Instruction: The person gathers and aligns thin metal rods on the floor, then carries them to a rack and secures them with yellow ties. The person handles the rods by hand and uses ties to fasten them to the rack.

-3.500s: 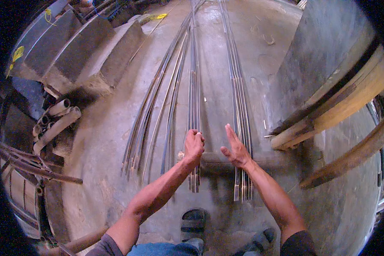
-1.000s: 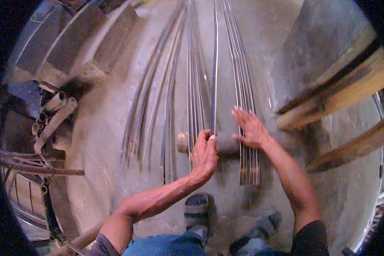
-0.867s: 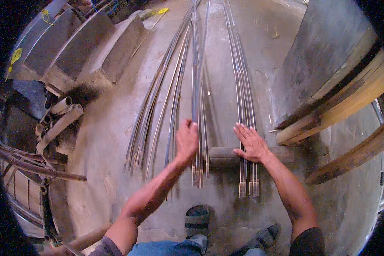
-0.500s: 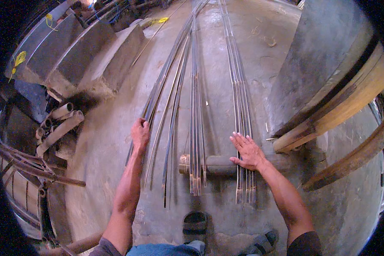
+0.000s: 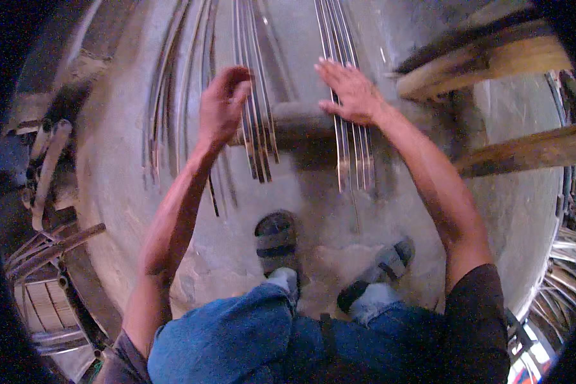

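Long, narrow dark strips with pale edges lie in groups on the floor, pointing away from me. My right hand (image 5: 352, 93) rests flat, fingers stretched out, on the right group of strips (image 5: 353, 157). My left hand (image 5: 225, 105) is at the left side of the middle group of strips (image 5: 257, 150), thumb apart from its curved fingers and nothing visible between them; it is slightly blurred. Beneath the middle and right groups, near their close ends, runs a thick round pole (image 5: 303, 118). Looser strips (image 5: 155, 131) spread out farther left.
My sandalled feet (image 5: 278, 246) stand just short of the strip ends. Thick wooden beams (image 5: 480, 67) slant in at the right. Tubes (image 5: 51, 166) and a metal frame (image 5: 57, 249) are at the left, and more strips (image 5: 573, 288) at the far right.
My left hand has left the left strips and moved right to the middle group, its fingers opening. My right hand stays on the right group. The view has tilted down toward my legs.
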`<action>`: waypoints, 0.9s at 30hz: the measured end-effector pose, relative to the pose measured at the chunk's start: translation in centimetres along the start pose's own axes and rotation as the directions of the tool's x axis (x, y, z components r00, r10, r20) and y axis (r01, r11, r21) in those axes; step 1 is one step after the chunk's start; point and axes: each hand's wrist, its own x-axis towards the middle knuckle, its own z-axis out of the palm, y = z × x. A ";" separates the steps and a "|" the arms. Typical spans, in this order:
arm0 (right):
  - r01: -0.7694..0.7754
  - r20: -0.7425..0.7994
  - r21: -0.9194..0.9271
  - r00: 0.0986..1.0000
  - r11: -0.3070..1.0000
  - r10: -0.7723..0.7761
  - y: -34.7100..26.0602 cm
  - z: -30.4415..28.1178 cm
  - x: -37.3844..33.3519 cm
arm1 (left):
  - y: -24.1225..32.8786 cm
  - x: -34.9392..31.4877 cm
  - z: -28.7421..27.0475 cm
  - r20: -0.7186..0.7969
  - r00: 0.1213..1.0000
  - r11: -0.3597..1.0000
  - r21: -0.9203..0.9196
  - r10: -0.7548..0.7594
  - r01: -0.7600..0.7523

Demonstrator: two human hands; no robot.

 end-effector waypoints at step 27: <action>-0.017 -0.001 0.103 1.000 0.995 0.017 -1.7 -1.2 0.1 | 7.3 -8.9 7.6 0.025 0.818 0.726 -0.445 -0.575 0.524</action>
